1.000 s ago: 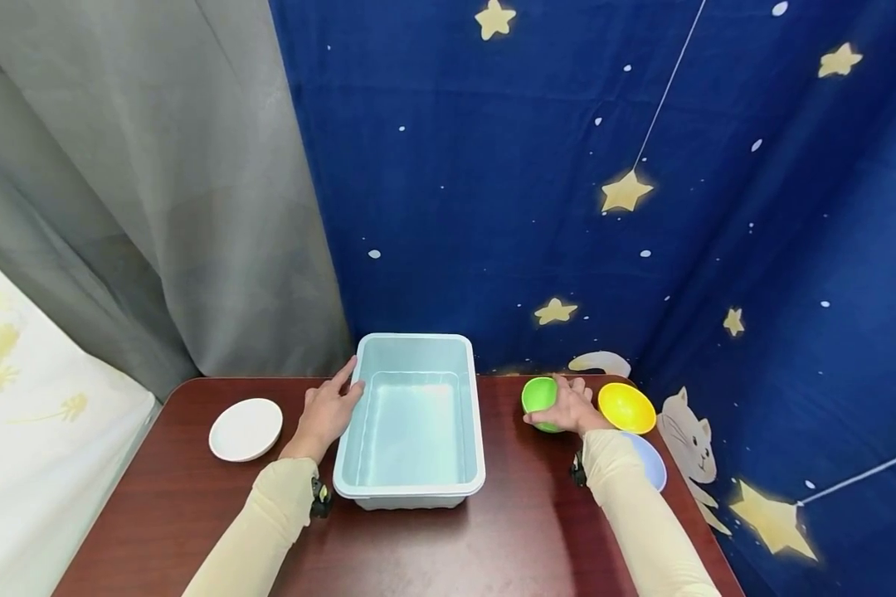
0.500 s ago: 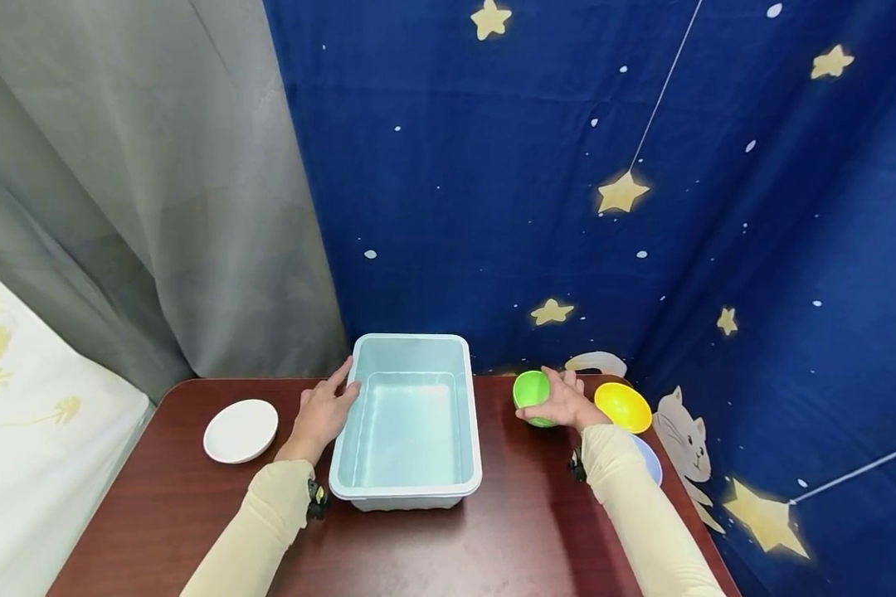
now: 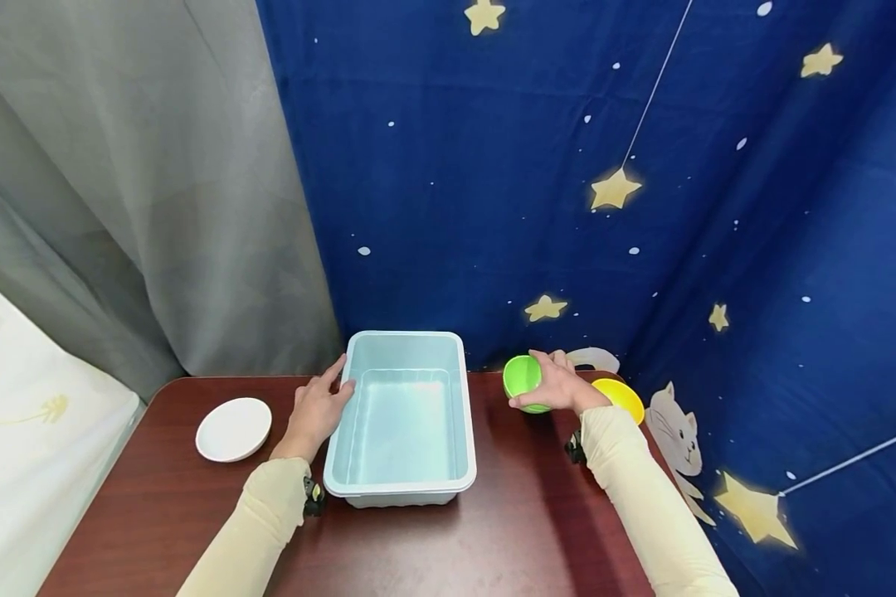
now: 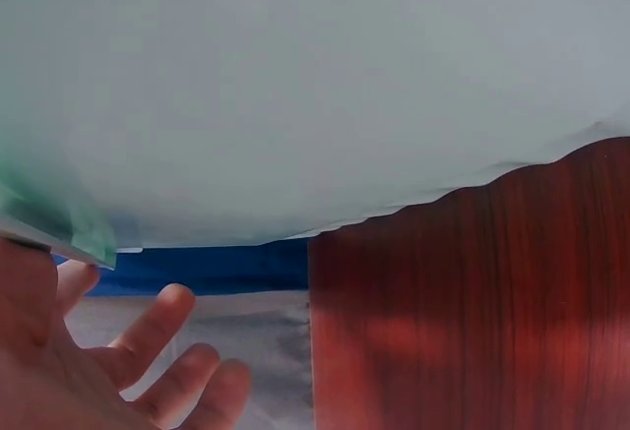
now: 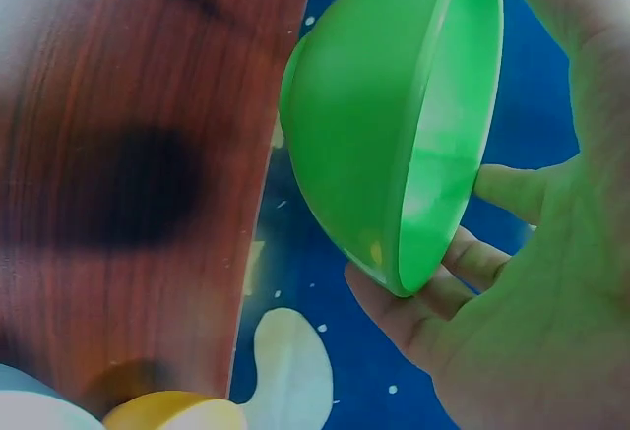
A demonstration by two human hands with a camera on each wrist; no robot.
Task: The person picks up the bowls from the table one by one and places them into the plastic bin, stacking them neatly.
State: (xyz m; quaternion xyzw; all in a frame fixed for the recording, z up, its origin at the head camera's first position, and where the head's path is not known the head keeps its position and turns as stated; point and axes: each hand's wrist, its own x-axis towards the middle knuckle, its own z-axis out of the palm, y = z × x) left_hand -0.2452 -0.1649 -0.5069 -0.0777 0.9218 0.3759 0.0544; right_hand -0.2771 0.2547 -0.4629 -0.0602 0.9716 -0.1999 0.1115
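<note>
My right hand (image 3: 560, 385) grips a green bowl (image 3: 521, 375) by its rim, thumb on the near side and fingers on the far side. In the right wrist view the bowl (image 5: 364, 105) looms large, its opening facing the palm. A pale blue plastic basin (image 3: 469, 423) stands to the left of it, with nothing inside. At the basin's left rim rests my left hand (image 3: 315, 414), its thumb over the edge and index finger along it. The left wrist view shows the other fingers (image 4: 162, 327) spread loosely beside the basin's outer wall (image 4: 295, 105).
A white dish (image 3: 234, 429) lies on the dark red table (image 3: 530, 531), left of the left hand. Behind the right wrist is a yellow bowl (image 3: 622, 400), partly covered by the arm. A pale bowl (image 5: 44, 412) shows at the right wrist view's corner. Curtains (image 3: 418, 207) hang behind the table.
My right hand has moved the green bowl up and to the left, away from the yellow bowl. The pale blue bowl has gone behind the right sleeve. My left hand stays at the basin's rim.
</note>
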